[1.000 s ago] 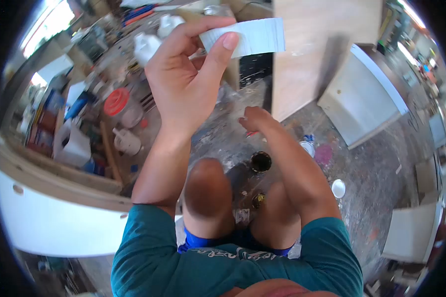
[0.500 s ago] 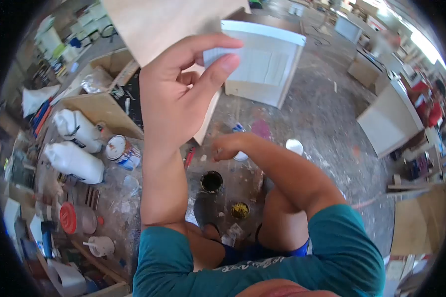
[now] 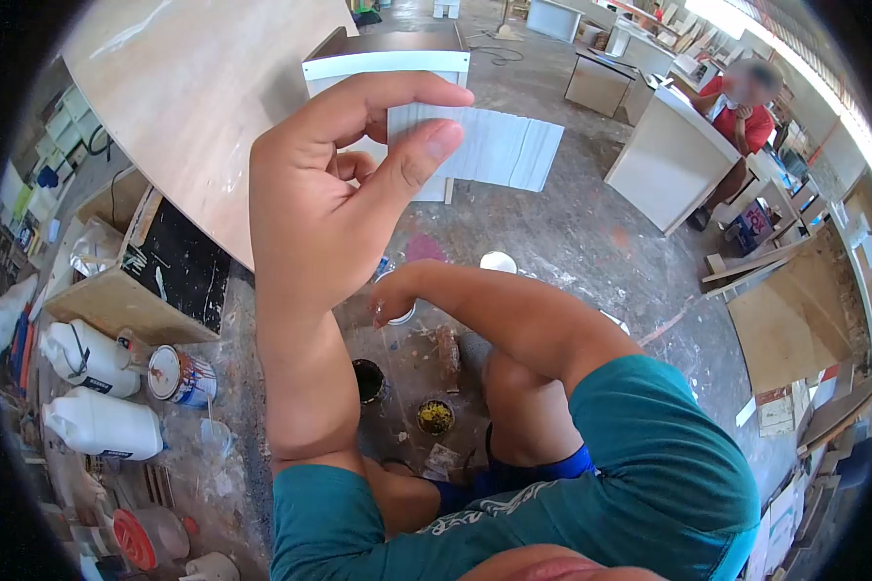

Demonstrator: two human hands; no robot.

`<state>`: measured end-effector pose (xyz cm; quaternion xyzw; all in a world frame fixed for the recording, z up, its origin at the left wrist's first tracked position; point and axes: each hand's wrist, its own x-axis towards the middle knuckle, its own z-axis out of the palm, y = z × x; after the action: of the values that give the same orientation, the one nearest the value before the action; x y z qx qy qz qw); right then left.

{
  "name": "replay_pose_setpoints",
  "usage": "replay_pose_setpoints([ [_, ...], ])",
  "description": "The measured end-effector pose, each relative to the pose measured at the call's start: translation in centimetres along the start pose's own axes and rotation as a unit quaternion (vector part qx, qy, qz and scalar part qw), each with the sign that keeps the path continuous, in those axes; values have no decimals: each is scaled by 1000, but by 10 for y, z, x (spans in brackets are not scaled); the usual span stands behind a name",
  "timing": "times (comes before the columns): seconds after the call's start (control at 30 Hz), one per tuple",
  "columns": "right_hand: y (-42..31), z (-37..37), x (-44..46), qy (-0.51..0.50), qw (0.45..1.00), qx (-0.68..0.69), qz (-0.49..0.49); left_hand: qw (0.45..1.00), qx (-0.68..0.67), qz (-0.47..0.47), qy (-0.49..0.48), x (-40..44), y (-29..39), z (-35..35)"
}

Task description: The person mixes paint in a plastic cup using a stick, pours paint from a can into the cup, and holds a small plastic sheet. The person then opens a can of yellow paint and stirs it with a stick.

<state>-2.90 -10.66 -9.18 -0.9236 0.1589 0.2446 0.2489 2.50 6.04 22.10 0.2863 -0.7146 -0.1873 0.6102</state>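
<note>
My left hand (image 3: 334, 194) is raised in front of me. Its thumb and index finger pinch one end of a thin pale grey-white strip (image 3: 509, 147) with streaks like wood grain. The strip's free end points right. Lower down, my right hand (image 3: 394, 295) hangs with bent fingers above a white-rimmed container (image 3: 400, 315); what is under the fingers is hidden. Behind the strip stands a white cabinet (image 3: 388, 68) with a brown top, partly covered by my left hand. On the floor near my feet are a dark-filled can (image 3: 366, 381) and a can with yellow contents (image 3: 436, 417).
A large wooden panel (image 3: 194, 87) leans at upper left. White jugs (image 3: 107, 424), a paint can (image 3: 179, 376) and an open wooden box (image 3: 131, 290) stand on the left. A person in red (image 3: 746, 107) is behind a white cabinet (image 3: 673, 155) on the right.
My view has turned right, so the white cabinet, panel and cans appear further left. The strip now shows longer and flatter in my left hand, clear of the cabinet's front.
</note>
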Motion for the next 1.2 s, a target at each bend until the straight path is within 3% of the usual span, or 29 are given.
replay_pose_setpoints([
  [0.6, 24, 13, 8, 35, 999, 8, 14, 999, -34, 37, -15, -1, 11, 2],
  [0.77, 29, 15, 7, 51, 998, 21, -27, 997, -42, 63, -14, 0, 7, 3],
  [1.2, 6, 0, -16, 50, 999, -7, 3, 997, -34, 72, -15, -1, 9, 2],
])
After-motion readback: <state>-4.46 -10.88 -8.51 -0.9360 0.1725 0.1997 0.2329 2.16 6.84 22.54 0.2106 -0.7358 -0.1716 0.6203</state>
